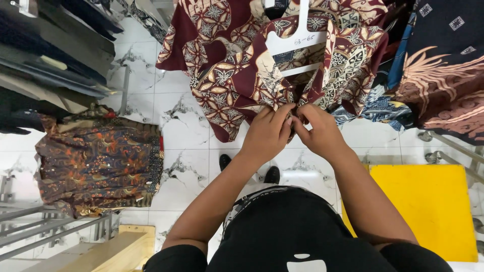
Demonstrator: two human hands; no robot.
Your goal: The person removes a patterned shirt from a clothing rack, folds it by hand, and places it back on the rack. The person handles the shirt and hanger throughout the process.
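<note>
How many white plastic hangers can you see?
1: a white plastic hanger sits inside the maroon patterned shirt, above the left hand and right hand pinching its front. Others may be hidden under neighbouring garments.

Fingertips of left hand and right hand are tucking into the maroon shirt front, so what they are pinching is hiding; button or fabric, cannot tell. Shirt top and white hanger are running off the upper edge. Both arms are passing behind the black torso, which is covering most of the shoes. Dark shirt is cutting off at the right edge. Brown shirt hanger is hiding under folded stacks. Yellow board is partly behind the right arm.
</note>
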